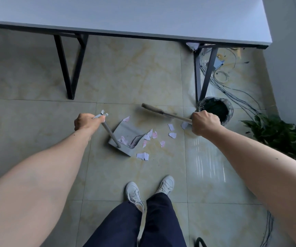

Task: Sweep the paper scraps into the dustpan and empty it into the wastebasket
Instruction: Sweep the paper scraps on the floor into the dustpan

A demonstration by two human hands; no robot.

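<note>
A grey dustpan (125,132) rests on the tiled floor, its long handle gripped at the top by my left hand (86,122). A few pink-and-white scraps lie inside it. My right hand (205,124) grips a broom (159,111) by its wooden stick; the blurred head points left, above the dustpan. Several paper scraps (154,135) lie scattered on the floor right of the dustpan's mouth, and a larger white one (142,156) lies below it. The wastebasket (230,108), lined with a dark bag, stands just behind my right hand.
A grey table (143,18) on black legs (67,68) spans the back. Loose cables (232,91) trail along the floor by the right wall. A potted plant (277,134) sits at the right. My feet in white shoes (149,189) stand below the scraps.
</note>
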